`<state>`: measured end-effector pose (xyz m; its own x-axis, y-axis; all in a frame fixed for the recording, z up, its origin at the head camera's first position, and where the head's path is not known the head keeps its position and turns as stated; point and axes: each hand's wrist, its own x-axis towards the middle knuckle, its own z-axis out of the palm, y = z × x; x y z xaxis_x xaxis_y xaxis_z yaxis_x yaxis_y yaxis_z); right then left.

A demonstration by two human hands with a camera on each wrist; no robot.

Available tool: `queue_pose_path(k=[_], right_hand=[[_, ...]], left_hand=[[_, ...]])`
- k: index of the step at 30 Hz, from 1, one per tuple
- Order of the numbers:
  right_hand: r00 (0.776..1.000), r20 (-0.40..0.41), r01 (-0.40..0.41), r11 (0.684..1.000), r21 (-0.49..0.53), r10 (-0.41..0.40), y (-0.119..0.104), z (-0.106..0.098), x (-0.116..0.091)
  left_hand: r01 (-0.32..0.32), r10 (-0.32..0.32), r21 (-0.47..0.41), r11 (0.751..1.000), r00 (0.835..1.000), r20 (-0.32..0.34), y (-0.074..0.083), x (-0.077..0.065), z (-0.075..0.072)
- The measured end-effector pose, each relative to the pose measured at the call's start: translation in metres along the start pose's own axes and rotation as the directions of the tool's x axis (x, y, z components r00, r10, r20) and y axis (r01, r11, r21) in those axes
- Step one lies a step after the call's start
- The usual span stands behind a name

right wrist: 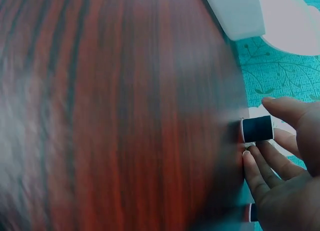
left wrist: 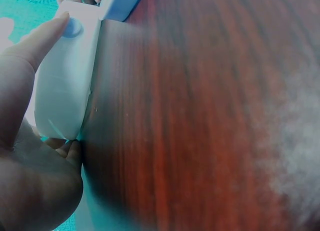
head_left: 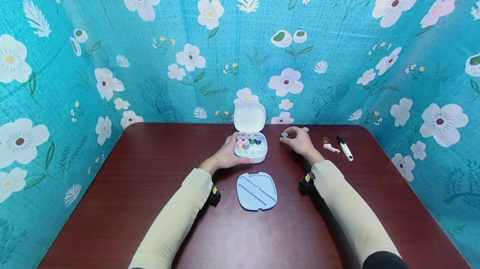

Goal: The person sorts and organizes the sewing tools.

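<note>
My left hand (head_left: pixel 226 155) grips the side of a white sewing box (head_left: pixel 258 158), thumb across its front by the round button seen in the left wrist view. The box lid (head_left: pixel 249 117) stands raised, and several thread spools (head_left: pixel 252 139) sit upright inside at the back and left. To the right of the box, my right hand (head_left: pixel 298 142) is around a dark thread spool (right wrist: pixel 257 129) that stands on the table. In the right wrist view, a gap shows between thumb and spool, with the fingers beside and behind it. Another dark spool (right wrist: pixel 253 212) stands past that hand.
A pale blue divided tray (head_left: pixel 257 192) lies in front of the box. Towards the right lie a gold thimble-like ring (head_left: pixel 325 140), a small white-and-pink tool (head_left: pixel 331 148) and a black-and-white cutter-like tool (head_left: pixel 345 149). Flowered cloth (head_left: pixel 168 52) hangs behind the table (head_left: pixel 157 169).
</note>
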<state>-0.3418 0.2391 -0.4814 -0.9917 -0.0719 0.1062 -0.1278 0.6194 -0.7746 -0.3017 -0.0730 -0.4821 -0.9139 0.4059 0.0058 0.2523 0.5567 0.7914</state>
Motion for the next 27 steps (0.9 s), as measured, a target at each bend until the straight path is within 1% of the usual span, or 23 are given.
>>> queue_pose_path(k=[5,8,10,12,15,17,20,23,27], right_hand=[[1.0,0.01,0.013,1.0,0.0,-0.013,-0.005,0.006,-0.003],[1.0,0.027,0.007,1.0,0.026,-0.008,-0.008,0.008,-0.004],[0.999,0.05,0.004,0.998,0.069,-0.008,-0.009,0.009,-0.005],[0.997,0.077,-0.002,0.99,0.139,-0.009,-0.011,0.009,-0.006],[0.993,0.113,-0.016,0.968,0.25,-0.013,-0.013,0.01,-0.007],[0.992,0.125,-0.03,0.952,0.305,-0.009,-0.015,0.01,-0.007],[0.99,0.137,-0.037,0.938,0.346,-0.012,-0.019,0.011,-0.008],[0.988,0.15,-0.031,0.934,0.356,-0.024,-0.026,0.012,-0.01],[0.987,0.156,-0.027,0.92,0.391,-0.038,-0.035,0.015,-0.012]], left_hand=[[-0.005,0.005,-0.004,1.0,1.0,-0.003,0.0,-0.001,0.001],[-0.004,0.004,-0.002,1.0,1.0,-0.004,0.001,-0.001,0.001],[-0.001,0.001,0.002,1.0,1.0,-0.001,0.001,-0.001,0.0],[0.002,-0.002,0.005,1.0,1.0,0.001,0.001,-0.001,0.0],[0.007,-0.007,0.011,1.0,1.0,0.004,0.0,0.0,0.0],[0.009,-0.009,0.012,1.0,1.0,0.002,0.0,0.0,0.0],[0.013,-0.013,0.011,1.0,1.0,-0.001,0.0,0.0,0.0],[0.018,-0.018,0.007,1.0,1.0,-0.001,0.0,-0.001,0.0],[0.023,-0.024,0.007,1.0,1.0,0.005,0.001,-0.001,0.0]])
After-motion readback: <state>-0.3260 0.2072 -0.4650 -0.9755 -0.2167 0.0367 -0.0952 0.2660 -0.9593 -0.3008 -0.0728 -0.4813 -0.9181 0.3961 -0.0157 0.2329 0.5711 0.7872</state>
